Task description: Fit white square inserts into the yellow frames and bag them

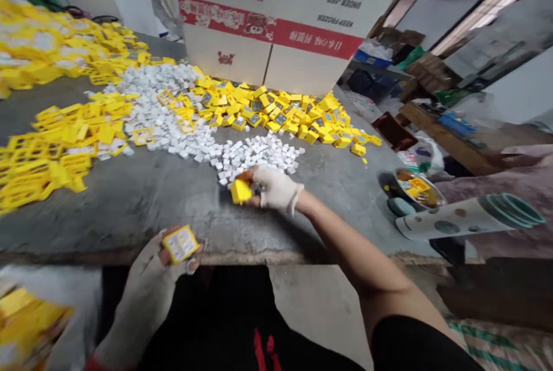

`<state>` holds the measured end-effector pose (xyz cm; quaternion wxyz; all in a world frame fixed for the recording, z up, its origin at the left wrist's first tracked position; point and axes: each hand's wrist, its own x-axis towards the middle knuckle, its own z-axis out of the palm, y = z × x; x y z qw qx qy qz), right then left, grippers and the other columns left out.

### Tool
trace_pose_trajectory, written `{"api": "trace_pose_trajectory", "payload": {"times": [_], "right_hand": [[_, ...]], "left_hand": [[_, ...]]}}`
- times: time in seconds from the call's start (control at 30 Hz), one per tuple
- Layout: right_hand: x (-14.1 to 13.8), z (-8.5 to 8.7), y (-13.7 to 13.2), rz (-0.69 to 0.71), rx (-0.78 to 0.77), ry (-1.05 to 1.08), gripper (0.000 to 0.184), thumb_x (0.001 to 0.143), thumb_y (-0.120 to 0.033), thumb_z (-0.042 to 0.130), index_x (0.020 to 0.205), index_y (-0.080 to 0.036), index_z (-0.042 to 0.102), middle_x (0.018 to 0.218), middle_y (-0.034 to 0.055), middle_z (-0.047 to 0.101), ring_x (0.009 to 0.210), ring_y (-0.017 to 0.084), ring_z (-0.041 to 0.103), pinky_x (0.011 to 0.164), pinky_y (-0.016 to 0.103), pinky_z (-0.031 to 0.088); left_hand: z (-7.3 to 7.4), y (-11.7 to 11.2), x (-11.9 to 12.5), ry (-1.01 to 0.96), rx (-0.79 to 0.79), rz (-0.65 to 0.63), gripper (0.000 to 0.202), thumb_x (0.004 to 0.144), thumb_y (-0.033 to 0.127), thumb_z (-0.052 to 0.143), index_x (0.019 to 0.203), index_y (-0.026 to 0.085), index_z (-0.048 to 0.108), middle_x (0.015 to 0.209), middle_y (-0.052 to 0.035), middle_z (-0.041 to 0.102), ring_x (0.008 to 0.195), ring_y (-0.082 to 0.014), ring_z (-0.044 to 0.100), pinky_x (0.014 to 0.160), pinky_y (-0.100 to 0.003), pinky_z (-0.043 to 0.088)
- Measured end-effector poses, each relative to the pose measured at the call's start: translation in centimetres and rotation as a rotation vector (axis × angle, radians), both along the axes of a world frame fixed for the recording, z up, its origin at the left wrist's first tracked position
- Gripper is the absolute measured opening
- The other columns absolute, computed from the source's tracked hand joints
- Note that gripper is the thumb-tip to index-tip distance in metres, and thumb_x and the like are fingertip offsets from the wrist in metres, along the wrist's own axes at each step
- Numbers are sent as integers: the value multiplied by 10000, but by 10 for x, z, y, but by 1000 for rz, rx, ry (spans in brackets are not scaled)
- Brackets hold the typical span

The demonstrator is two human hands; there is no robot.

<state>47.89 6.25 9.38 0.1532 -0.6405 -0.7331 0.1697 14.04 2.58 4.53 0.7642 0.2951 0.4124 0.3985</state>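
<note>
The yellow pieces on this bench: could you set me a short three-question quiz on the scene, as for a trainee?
1. Which pile lies closest to the right hand: the white bits or the yellow pieces?
2. True or false: the right hand wears a white glove.
3. What does the left hand hold?

Key:
1. The white bits.
2. True.
3. A yellow-edged square piece.
</note>
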Motion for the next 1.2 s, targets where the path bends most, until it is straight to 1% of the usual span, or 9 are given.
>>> {"api": "trace_pose_trajectory", "payload": {"times": [0.1,0.2,0.33,0.47,0.57,0.7,0.8,0.97,1.2], "right_hand": [[-43,-24,-38,172,-16,103,495,805,-285,976,1273,-257,819,1129,58,836,994,262,794,927,387,689],[-53,-41,-55,82,-16,140,525,906,-382,905,1378,-198,768,1246,146,791,1092,318,784,984,477,687],[-46,-53,-69,-77,-52,348,841,854,-578,927,1564,-223,650,1415,149,716,1111,322,768,999,516,685],[-35,-44,-83,-158,-64,599,741,965,-574,782,1619,-277,602,1343,83,755,878,212,762,869,425,689],[-28,-28,-82,-44,49,304,564,997,-365,675,1552,-269,701,1378,104,786,1033,259,775,981,474,653],[-36,-14,-64,332,-25,-182,659,954,-253,687,1611,-293,688,1669,134,674,1465,404,639,1188,649,516],[-51,-10,-57,448,-56,-226,547,1004,-358,719,1532,-221,749,1547,176,748,1396,428,684,1158,677,534],[-72,0,-80,370,244,82,675,1021,-692,758,1546,-267,742,1366,153,795,1211,381,760,1065,576,668],[-92,2,-98,334,266,201,582,1011,-713,766,1471,-356,782,1322,104,799,1186,385,774,1053,594,708]], "left_hand": [[7,-23,8,17,0,102,636,635,472,1115,1142,216,829,1051,-89,876,865,-284,837,665,-346,681],[11,-39,13,-14,6,120,671,603,515,1111,1120,205,816,1028,-87,850,818,-261,804,608,-320,644],[9,-47,11,-54,49,47,652,646,513,1085,1153,216,803,1129,-90,843,841,-253,818,644,-324,646],[7,-50,6,-55,39,38,647,676,528,1063,1165,212,782,1084,-72,834,813,-237,807,636,-315,632],[6,-51,4,-85,17,20,569,735,507,1031,1143,207,771,1064,-72,831,816,-235,804,627,-301,612],[4,-53,3,-127,-19,9,502,794,498,1003,1130,201,779,1076,-80,824,847,-231,803,630,-286,605],[4,-54,3,-158,-40,-16,545,775,507,1028,1157,202,787,1052,-68,815,864,-224,798,645,-279,612],[8,-56,4,-180,-30,-60,572,818,517,1010,1271,248,788,1176,-76,836,901,-228,797,670,-291,624],[18,-59,11,-152,4,-72,442,879,447,959,1222,219,801,1164,-68,825,906,-201,753,700,-297,627]]}}
